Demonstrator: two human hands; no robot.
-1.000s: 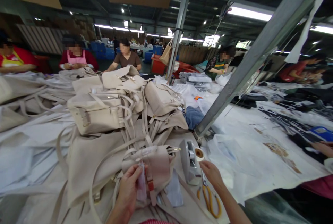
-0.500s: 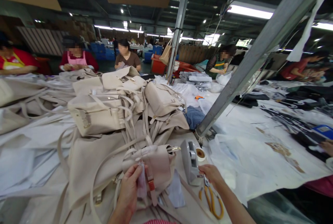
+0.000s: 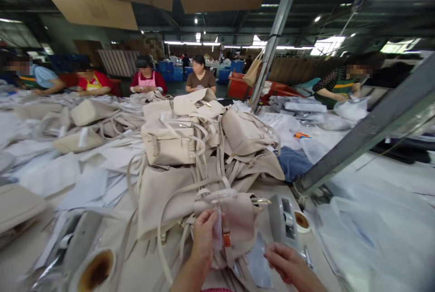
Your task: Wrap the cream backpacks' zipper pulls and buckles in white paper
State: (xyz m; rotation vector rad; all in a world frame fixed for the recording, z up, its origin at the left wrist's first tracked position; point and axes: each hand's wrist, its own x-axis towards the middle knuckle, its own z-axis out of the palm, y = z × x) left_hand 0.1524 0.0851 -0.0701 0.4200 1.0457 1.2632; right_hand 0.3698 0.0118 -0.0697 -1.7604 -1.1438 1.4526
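Note:
A beige handbag [image 3: 243, 215] lies in front of me, its strap carrying a reddish-orange wrapped piece [image 3: 226, 239]. My left hand [image 3: 203, 237] pinches a thin whitish, see-through strip [image 3: 217, 231] against the bag, beside that strap. To the right, my right hand [image 3: 283, 260] has its thumb and fingertips pressed together over a pale sheet [image 3: 258, 260]; anything between them is too small to make out. Just beyond it stands a grey tape dispenser [image 3: 281, 219], with a tape roll [image 3: 302, 222] beside it. Metal cutter tips [image 3: 308, 256] show past the right hand, which hides their handles.
Beige bags [image 3: 170, 142] are heaped ahead. White sheets [image 3: 84, 183] spread to the left, near a second dispenser [image 3: 76, 242] and tape roll [image 3: 97, 270]. A slanting metal post [image 3: 367, 133] rises at the right, by clear plastic [image 3: 360, 228]. Several people work across the table.
My right hand has moved from the tape dispenser toward the bag. The left hand keeps its pinch on the strip. My view has turned left, bringing the second dispenser into sight.

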